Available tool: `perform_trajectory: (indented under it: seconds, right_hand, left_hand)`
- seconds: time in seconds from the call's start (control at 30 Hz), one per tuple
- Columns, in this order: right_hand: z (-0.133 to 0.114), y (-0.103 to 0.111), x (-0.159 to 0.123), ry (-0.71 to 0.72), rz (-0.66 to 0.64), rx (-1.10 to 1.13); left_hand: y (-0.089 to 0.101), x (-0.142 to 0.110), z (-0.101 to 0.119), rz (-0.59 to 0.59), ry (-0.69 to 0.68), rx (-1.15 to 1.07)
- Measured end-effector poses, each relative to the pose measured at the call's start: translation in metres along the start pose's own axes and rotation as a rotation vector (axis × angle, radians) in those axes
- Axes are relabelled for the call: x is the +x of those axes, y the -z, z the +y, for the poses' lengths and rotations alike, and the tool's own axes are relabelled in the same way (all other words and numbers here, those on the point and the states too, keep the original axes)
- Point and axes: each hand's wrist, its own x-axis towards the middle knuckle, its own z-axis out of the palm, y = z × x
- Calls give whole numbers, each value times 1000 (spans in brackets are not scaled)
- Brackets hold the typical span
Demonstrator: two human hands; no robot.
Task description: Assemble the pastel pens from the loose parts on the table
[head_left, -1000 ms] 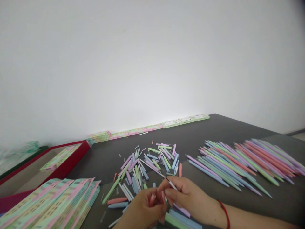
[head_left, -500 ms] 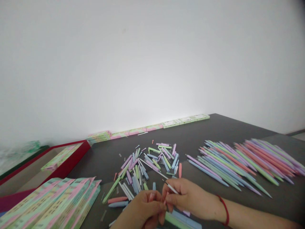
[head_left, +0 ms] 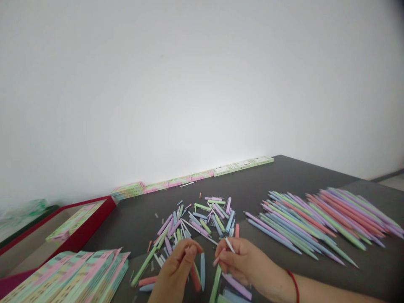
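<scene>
My right hand (head_left: 241, 259), a red cord on its wrist, is closed on a thin white pen refill (head_left: 230, 245) that points up and left. A small pink piece (head_left: 219, 257) shows between its thumb and fingertips. Apart from it on the left is my left hand (head_left: 180, 265), thumb pressed to the fingertips; what it pinches, if anything, cannot be made out. Beside and below that hand lie a red pen part (head_left: 195, 277) and a blue pen part (head_left: 202, 271). Under my right hand are a purple pen part (head_left: 237, 287) and a green one (head_left: 216, 282).
Loose pen parts (head_left: 217, 210) lie scattered beyond my hands. Rows of assembled pastel pens (head_left: 293, 227) rest on the right. Printed cartons (head_left: 85, 273) and a red-rimmed box (head_left: 104, 212) stand left. Small boxes (head_left: 202, 175) line the wall (head_left: 202, 84) along the dark table (head_left: 151, 214).
My hands have moved apart, the left one up and leftward. The white refill in my right hand stands more upright, and pen parts between the hands are now uncovered. The view has shifted slightly.
</scene>
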Motion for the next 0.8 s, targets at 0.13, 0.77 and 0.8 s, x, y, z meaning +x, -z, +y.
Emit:
perform_trajectory:
  seconds: [0.13, 0.77, 0.8]
  right_hand:
    - [-1, 4, 1, 146, 84, -247]
    - [-15, 10, -4, 370, 244, -654]
    - [-14, 10, -4, 371, 246, -660]
  left_hand:
    - [3, 4, -2, 91, 46, -177]
    - [-11, 12, -24, -37, 25, -521]
    - [-11, 12, -25, -46, 23, -520]
